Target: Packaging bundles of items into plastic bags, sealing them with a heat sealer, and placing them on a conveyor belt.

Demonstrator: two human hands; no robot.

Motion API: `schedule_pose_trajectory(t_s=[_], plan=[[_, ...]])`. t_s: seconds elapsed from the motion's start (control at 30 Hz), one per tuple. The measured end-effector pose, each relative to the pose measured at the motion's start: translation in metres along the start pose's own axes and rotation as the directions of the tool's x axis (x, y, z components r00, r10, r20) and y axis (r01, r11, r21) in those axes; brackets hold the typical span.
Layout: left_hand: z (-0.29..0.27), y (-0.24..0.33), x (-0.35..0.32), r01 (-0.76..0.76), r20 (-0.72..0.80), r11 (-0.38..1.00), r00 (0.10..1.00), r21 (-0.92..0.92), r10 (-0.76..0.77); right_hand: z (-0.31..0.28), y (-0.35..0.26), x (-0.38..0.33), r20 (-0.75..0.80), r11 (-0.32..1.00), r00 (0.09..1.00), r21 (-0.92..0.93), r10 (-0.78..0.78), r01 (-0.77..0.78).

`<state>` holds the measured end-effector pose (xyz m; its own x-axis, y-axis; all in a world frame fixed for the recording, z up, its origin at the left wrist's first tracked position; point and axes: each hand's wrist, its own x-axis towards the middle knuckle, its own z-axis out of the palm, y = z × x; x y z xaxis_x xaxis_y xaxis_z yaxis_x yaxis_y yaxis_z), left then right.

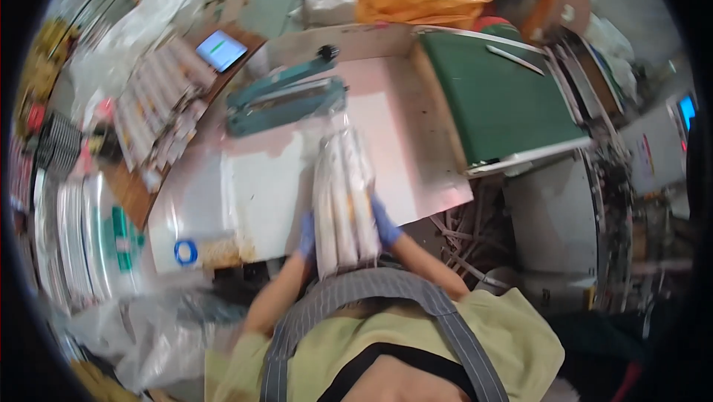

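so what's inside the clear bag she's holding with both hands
The clear bag holds long pale rolls side by side, about three. The left hand and right hand cover its lower sides; anything beneath isn't visible.

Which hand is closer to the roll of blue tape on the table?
Left. The left hand grips the left side of the clear bag, with the blue tape farther to its left. The right hand is on the bag's far side.

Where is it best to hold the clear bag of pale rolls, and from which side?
Hold the bag of rolls at its near end, one hand on each long side, probably. It lies lengthwise, far end toward the teal sealer; the left hand and right hand already flank it.
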<state>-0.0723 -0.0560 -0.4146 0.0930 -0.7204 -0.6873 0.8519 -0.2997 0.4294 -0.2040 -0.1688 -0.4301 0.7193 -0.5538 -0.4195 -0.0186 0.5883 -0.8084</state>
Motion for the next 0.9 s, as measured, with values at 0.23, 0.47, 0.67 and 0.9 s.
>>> schedule_pose_trajectory(t_s=[0.23, 0.47, 0.67, 0.9], plan=[[0.041, 0.040, -0.130, -0.232, 0.396, -0.395, 0.822, 0.889, 0.409, 0.030, -0.104, -0.125, 0.171, 0.956, 0.973, -0.273, 0.153, -0.102], [0.127, 0.191, -0.112, -0.561, 0.277, 0.110, 0.559, 0.821, 0.782, 0.048, -0.258, -0.046, 0.701, -0.374, 0.538, -0.709, -0.469, 0.598], [0.121, 0.240, -0.084, -0.667, 0.479, -0.113, 0.397, 0.737, 0.783, 0.049, -0.295, -0.031, 0.674, -0.443, 0.480, -0.735, -0.561, 0.514], [0.161, 0.184, -0.088, -0.918, 0.470, 0.198, 0.351, 0.343, 0.810, 0.088, -0.246, 0.001, 0.727, -0.557, 0.266, -0.666, -0.633, 0.496]])
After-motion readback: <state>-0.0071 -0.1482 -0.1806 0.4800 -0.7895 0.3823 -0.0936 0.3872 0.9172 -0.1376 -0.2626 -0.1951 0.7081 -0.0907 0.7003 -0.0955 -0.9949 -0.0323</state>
